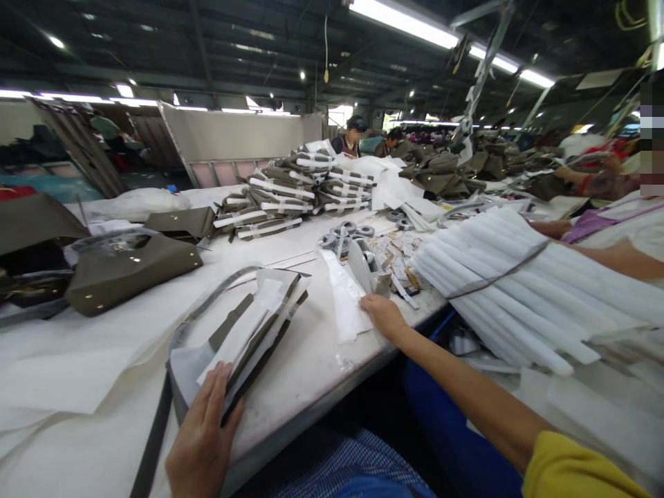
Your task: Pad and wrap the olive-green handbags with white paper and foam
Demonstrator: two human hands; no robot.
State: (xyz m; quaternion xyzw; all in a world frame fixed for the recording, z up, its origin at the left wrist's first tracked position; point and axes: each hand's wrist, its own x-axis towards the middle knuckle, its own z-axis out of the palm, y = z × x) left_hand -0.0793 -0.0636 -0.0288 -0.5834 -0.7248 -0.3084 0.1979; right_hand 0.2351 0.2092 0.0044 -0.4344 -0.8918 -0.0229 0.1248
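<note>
My left hand [202, 436] lies flat with fingers stretched on the near end of a flat olive bag piece [249, 332] wrapped in white paper, close to the table's front edge. My right hand [381, 312] reaches out to the right, fingers resting on a strip of clear white plastic film [345, 304] lying on the white table [306, 366]. Whether those fingers pinch the film is hidden. A grey strap [218, 294] curves away from the bag piece.
An olive handbag [129, 273] sits at the left. Stacks of wrapped olive pieces [290, 194] stand at the back centre. Tape rolls [345, 235] and small tags lie mid-table. White foam rolls [519, 283] pile at the right. Other people work at the far end and right.
</note>
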